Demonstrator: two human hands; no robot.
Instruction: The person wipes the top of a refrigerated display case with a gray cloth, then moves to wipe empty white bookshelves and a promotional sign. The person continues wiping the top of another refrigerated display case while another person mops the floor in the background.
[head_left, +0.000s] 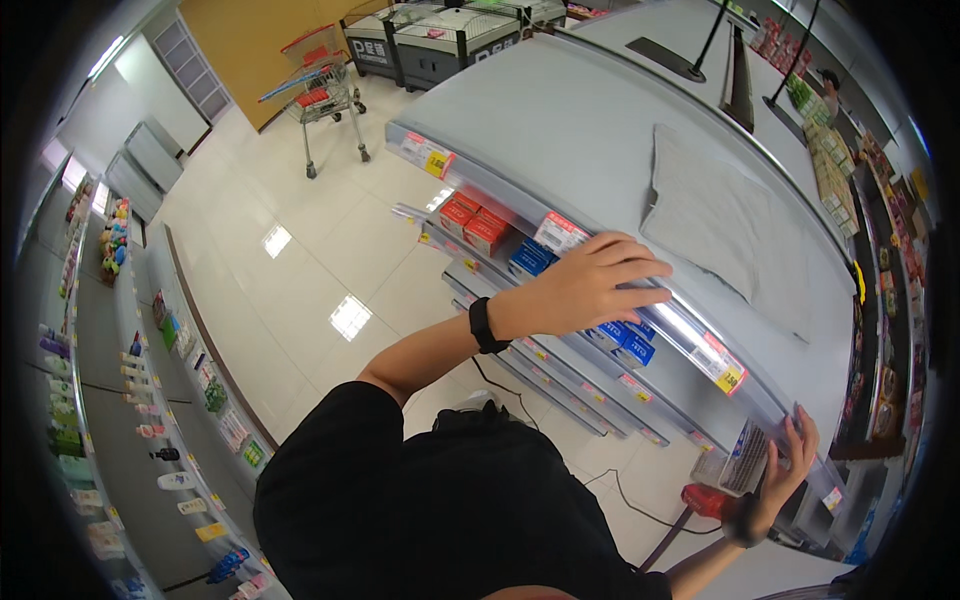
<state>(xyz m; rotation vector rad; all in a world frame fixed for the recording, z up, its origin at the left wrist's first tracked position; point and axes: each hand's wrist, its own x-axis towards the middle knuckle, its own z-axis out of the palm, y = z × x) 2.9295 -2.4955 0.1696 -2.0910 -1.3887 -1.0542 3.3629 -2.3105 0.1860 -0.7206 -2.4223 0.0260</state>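
Note:
My left hand (589, 291) lies across the front edge of a grey metal shelf top (540, 112), fingers over the clear plastic label strip (686, 322) and thumb below. Farther right, my right hand (793, 454) grips the same strip near its end, its fingers bent around the edge. Price labels (724, 364) bearing writing sit inside the strip between the hands. On the shelf top, a crumpled pale cloth (712, 217) is spread out. Below my left hand, blue boxes (626, 341) stand on the lower shelf; red boxes (474, 221) stand farther left.
Several lower shelf tiers (592, 390) jut out beneath. A dark cable (637, 510) runs over the tiled floor (330, 277), near a red object (705, 501) by my right wrist. Stocked shelving (135, 390) lines the left. A shopping cart (322, 97) stands beyond; a person (830, 90) is far right.

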